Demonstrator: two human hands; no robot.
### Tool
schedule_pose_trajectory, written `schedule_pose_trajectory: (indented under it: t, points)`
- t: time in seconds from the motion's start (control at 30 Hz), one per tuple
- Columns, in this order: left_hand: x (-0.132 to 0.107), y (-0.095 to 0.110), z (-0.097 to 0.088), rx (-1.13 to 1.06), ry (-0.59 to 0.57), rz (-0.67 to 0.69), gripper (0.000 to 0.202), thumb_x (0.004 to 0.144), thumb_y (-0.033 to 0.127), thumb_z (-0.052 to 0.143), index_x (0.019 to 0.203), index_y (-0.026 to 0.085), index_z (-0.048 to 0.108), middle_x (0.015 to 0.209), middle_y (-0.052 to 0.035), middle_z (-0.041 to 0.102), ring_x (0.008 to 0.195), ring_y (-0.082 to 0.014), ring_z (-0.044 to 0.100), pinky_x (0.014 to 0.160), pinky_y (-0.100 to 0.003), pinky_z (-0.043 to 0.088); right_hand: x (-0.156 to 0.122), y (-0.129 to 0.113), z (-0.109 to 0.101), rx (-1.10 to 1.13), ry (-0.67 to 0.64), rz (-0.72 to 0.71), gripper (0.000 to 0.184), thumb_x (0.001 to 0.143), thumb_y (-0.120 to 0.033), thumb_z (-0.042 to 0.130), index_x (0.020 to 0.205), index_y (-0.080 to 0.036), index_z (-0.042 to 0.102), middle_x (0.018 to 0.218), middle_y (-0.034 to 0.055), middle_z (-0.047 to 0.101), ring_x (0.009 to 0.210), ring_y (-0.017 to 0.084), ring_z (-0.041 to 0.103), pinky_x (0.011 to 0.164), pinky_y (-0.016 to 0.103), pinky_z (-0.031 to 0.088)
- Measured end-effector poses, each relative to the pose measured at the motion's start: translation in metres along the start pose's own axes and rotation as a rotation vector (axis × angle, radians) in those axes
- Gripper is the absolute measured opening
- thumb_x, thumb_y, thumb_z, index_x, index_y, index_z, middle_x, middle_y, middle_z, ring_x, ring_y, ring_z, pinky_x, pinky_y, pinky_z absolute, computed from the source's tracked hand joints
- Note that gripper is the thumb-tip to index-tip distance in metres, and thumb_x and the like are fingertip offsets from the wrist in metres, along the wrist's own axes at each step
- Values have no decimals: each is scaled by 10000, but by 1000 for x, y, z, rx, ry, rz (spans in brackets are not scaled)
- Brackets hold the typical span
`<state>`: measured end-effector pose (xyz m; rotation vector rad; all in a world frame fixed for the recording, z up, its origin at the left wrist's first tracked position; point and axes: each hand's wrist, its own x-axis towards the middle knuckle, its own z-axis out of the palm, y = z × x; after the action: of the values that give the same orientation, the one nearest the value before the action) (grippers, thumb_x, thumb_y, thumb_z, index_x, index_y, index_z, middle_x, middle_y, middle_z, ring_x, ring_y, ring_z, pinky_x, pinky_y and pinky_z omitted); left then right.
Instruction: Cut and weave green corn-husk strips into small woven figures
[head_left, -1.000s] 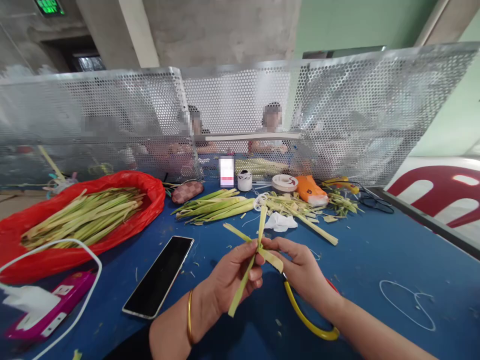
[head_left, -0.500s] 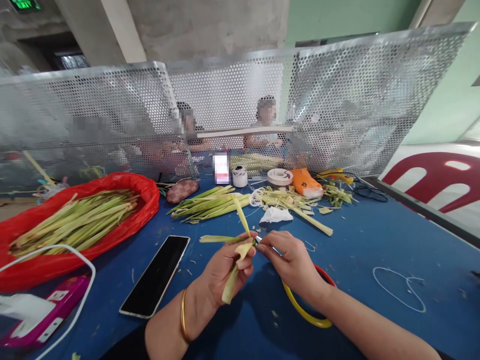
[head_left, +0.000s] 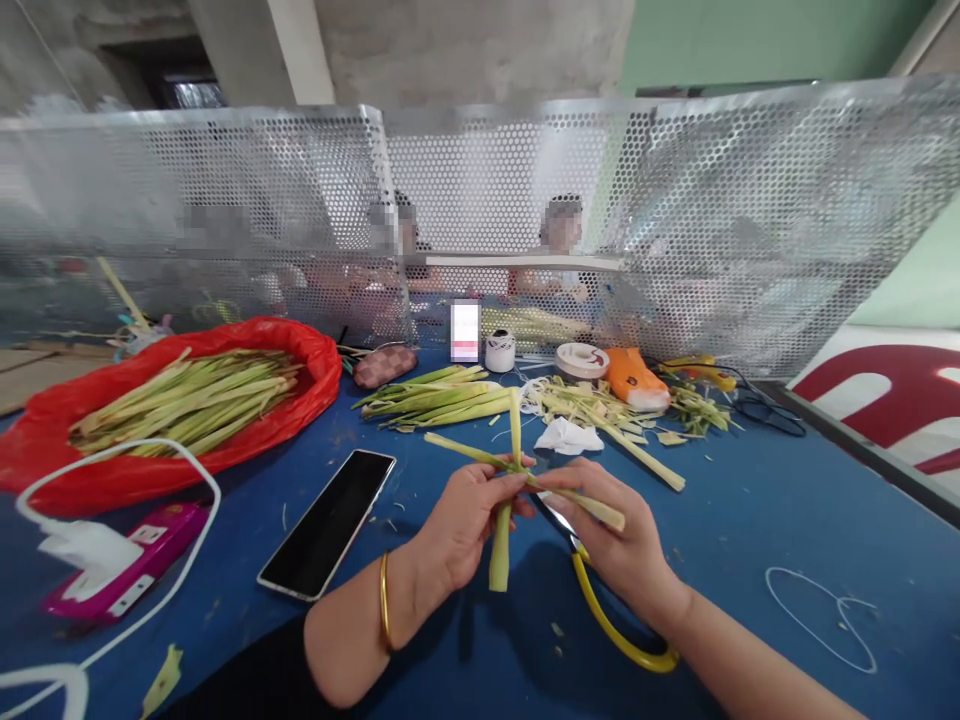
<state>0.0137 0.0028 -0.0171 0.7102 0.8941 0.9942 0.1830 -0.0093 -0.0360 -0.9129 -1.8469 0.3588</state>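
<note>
Two green leaf strips [head_left: 511, 470] cross each other over the blue table [head_left: 750, 500]. My left hand [head_left: 466, 520] pinches them where they cross, one strip standing upright through its fingers. My right hand [head_left: 615, 530] holds the other strip, which runs out to the right over its fingers. Under my right hand lie scissors with yellow handles [head_left: 615, 625]. A gold bangle [head_left: 385, 617] is on my left wrist.
A black phone [head_left: 330, 520] lies left of my hands. A red bag of leaf strips [head_left: 180, 400] sits far left, with a pink power bank and white cable [head_left: 127, 560] in front. Loose strips [head_left: 435, 395], white tissue, tape and an orange tool [head_left: 634, 378] lie behind. A perforated metal screen [head_left: 720, 220] separates other people.
The strips were turned in my fingers: one now stands upright and the other lies across to the right. My right hand has slid out along the crossing strip. The camera shifted slightly.
</note>
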Motion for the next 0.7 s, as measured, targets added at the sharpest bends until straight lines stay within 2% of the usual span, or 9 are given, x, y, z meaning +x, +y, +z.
schedule_pose_trajectory:
  t: [0.1, 0.2, 0.3, 0.37, 0.4, 0.47, 0.57, 0.63, 0.7]
  points:
    - [0, -4, 1, 10, 34, 30, 162, 727, 132, 692, 882, 82, 694, 668, -46, 672, 464, -63, 551, 453, -157, 376, -1, -6, 2, 28, 14, -31, 117, 906, -191, 569, 924, -239, 675, 772, 17, 688, 686, 159, 621, 642, 291, 485]
    - [1, -8, 2, -44, 63, 26, 126, 726, 89, 645, 846, 79, 681, 684, -72, 687, 508, -92, 586, 528, -190, 436, -2, -12, 6, -87, 11, -184, 113, 886, -160, 592, 904, -222, 685, 718, 22, 690, 633, 161, 609, 633, 307, 482]
    - [6, -11, -1, -46, 102, -11, 136, 729, 84, 630, 859, 81, 672, 737, -98, 710, 501, -95, 582, 476, -193, 393, -3, -14, 9, -162, -34, -297, 139, 883, -140, 586, 927, -212, 696, 703, 32, 693, 628, 168, 609, 663, 326, 487]
    - [10, -10, -5, -22, 134, -24, 145, 741, 94, 631, 879, 85, 673, 755, -96, 716, 481, -81, 567, 441, -186, 350, -5, -13, 10, -154, -64, -267, 149, 890, -156, 576, 932, -219, 705, 717, 33, 699, 653, 171, 620, 677, 321, 491]
    - [11, -8, -6, -13, 143, -26, 150, 750, 101, 629, 892, 89, 675, 774, -95, 721, 495, -81, 578, 445, -183, 350, -5, -11, 10, -139, -72, -206, 148, 894, -175, 571, 921, -225, 708, 741, 33, 705, 680, 175, 628, 682, 315, 492]
    - [11, -3, -7, 5, 157, -18, 166, 782, 132, 619, 932, 99, 684, 834, -96, 731, 571, -94, 628, 488, -180, 388, -6, -7, 9, -100, -19, 16, 143, 903, -242, 560, 915, -229, 701, 768, 32, 706, 707, 182, 634, 675, 305, 489]
    - [7, 3, -6, -16, 122, 20, 209, 829, 153, 562, 996, 108, 680, 901, -108, 738, 751, -149, 696, 661, -219, 483, -2, 1, 4, -2, 313, 379, 221, 886, -383, 561, 996, -212, 647, 791, 32, 667, 729, 188, 618, 674, 301, 485]
    - [5, 4, -3, -33, 92, 73, 215, 819, 116, 547, 995, 102, 670, 916, -113, 740, 821, -169, 702, 781, -254, 495, 2, 4, 3, 90, 530, 526, 299, 838, -462, 597, 979, -200, 617, 810, 27, 628, 759, 185, 596, 689, 295, 481]
    - [4, 1, -1, -37, 86, 131, 210, 804, 95, 556, 987, 99, 658, 916, -111, 740, 852, -174, 700, 870, -279, 482, 3, 3, 5, 220, 574, 663, 351, 774, -523, 644, 880, -190, 615, 797, 25, 612, 759, 184, 589, 684, 289, 478]
